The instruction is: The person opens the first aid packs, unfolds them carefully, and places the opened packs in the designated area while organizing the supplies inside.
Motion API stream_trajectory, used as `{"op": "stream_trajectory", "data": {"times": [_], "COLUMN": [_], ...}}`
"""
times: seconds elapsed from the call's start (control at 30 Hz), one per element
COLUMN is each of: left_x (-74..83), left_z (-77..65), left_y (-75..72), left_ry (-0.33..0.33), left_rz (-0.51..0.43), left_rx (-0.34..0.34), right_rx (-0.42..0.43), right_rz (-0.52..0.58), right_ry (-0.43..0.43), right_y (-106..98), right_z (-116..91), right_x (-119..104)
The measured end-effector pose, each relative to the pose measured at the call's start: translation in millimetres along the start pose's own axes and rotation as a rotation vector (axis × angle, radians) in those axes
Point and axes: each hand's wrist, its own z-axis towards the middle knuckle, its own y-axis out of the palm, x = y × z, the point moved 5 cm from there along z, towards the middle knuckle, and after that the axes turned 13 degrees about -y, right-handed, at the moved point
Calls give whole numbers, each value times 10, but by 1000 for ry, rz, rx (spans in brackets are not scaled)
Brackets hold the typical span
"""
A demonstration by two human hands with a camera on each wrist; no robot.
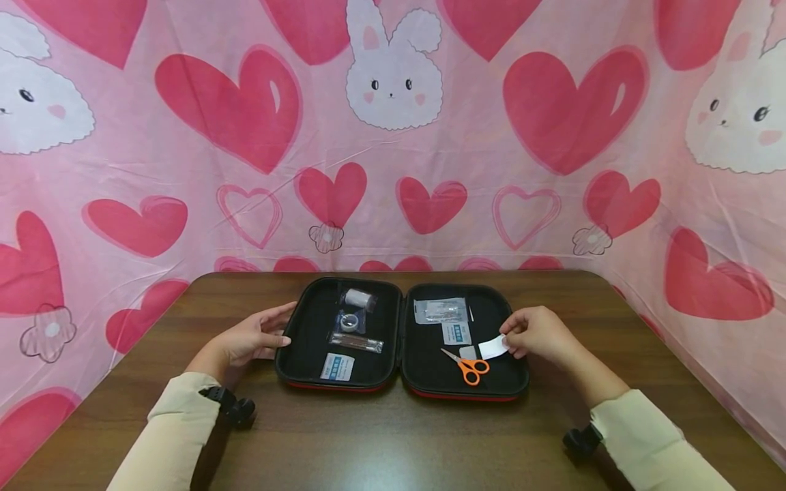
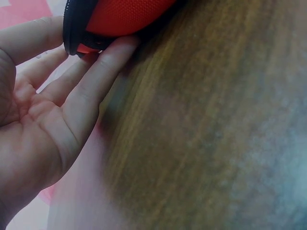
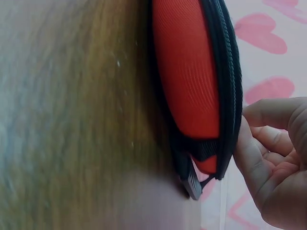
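An open black case (image 1: 293, 368) with a red outer shell (image 3: 184, 72) lies flat on the table, its two halves side by side. My left hand (image 1: 254, 336) holds the left half's outer edge, thumb at the rim and other fingers against the red underside (image 2: 129, 17). At the right half, my right hand (image 1: 540, 334) pinches the end of a white strip (image 1: 492, 347). Just left of the strip are a small pale square packet (image 1: 467, 352) and orange-handled scissors (image 1: 471, 370). Above them lie a blue-and-white packet (image 1: 456, 333) and a clear pouch (image 1: 441, 311).
In the left half sit a wrapped white roll (image 1: 358, 298), a bagged tape roll (image 1: 348, 322), a long clear packet (image 1: 356, 342) and another blue-and-white packet (image 1: 337, 367). Behind the wooden table (image 1: 368, 443) hangs a pink heart-patterned cloth (image 1: 393, 150).
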Motion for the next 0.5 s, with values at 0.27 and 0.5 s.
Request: {"op": "stream_trajectory", "data": {"times": [0.27, 0.5], "left_x": [11, 5], "left_z": [-15, -4], "left_y": [19, 16], "left_ry": [2, -2], "left_rz": [8, 0], "left_rx": [4, 13], "right_rx": [-49, -63], "right_rz": [-25, -89], "right_ry": [-8, -2], "right_y": [173, 286], "right_z": [69, 120], "right_x": [-52, -60]}}
